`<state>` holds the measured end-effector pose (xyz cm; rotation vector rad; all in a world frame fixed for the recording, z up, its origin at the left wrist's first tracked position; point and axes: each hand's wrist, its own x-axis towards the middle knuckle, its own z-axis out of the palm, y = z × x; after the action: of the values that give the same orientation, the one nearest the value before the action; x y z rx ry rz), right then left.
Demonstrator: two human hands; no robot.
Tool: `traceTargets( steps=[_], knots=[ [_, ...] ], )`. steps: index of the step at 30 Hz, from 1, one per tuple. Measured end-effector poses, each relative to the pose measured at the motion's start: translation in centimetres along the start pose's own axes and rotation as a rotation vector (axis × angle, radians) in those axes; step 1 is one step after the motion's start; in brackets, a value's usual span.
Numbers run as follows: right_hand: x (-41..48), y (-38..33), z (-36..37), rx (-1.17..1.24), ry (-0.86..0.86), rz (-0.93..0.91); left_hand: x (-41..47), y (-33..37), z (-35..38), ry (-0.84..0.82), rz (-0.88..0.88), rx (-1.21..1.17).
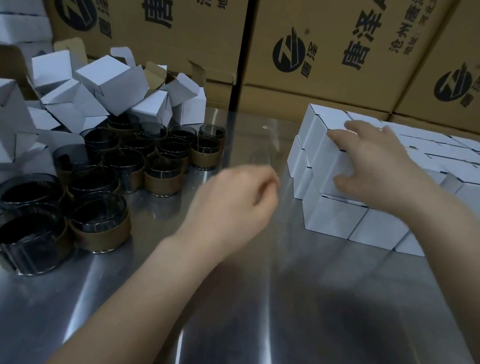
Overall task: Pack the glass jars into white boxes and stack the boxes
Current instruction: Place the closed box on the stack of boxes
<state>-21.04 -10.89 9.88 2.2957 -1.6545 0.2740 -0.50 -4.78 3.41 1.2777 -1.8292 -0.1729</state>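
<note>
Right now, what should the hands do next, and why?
Probably the left hand should reach for a jar: it holds nothing, the right hand already holds its box on the stack, and many jars wait unpacked.

Glossy steel table (pixel 248 316), matt cardboard boxes (pixel 332 218)
</note>
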Motion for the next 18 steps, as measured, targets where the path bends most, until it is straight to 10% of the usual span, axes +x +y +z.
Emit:
traceTargets(
  steps=[4,9,18],
  knots=[
    [-2.9,-3.6,2.6,0.249,0.310,-0.148,2.1,-0.3,-4.6,0.217,-0.112,0.017],
    [-5.6,-7.7,6.3,0.474,0.240,-0.292,5.1,-5.2,-11.0,0.503,-0.257,0.421],
    [-6.2,-7.9,8.6,0.645,-0.022,-0.287,5.0,-14.6,-16.2,0.347,-0.596,0.756]
  ],
)
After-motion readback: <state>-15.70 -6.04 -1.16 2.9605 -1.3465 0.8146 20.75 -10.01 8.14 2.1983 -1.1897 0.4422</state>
